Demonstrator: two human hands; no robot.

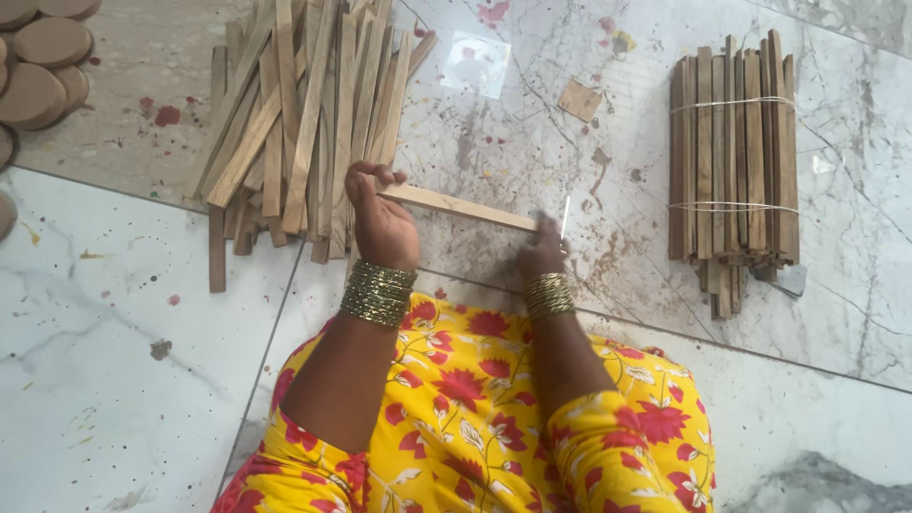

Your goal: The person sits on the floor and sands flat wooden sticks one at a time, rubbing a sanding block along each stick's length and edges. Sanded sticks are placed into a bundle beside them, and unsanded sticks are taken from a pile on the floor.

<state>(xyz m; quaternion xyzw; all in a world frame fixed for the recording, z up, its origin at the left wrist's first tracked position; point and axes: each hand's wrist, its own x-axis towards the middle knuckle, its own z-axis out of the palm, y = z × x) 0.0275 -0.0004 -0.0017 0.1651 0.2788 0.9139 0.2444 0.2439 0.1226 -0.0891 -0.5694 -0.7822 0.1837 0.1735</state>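
1. Over the marble floor (114, 380), my left hand (380, 223) has its grip clamped on one end of a wooden strip (456, 205).
2. My right hand (541, 252) pinches the other end, with a thin white stick (564, 217) just beside it.
3. Loose strips (304, 114) lie left; a tied bundle (731, 161) lies right.

Looking straight down at a marble floor (114, 380) here. The left hand (380, 223) grips one end of a thin wooden strip (456, 204), and the right hand (541, 252) has the other end, also holding a thin pale stick (564, 217) that points up. Both wrists are stacked with gold bangles (378, 293). A loose pile of wooden strips (304, 114) sits just behind the left hand. Off to the right, well apart, there's a tied bundle of strips (731, 161) bound with two loops of thin string. Round wooden discs (43, 57) are stacked in the top left corner. Lap is covered in yellow fabric with red flowers (475, 408).
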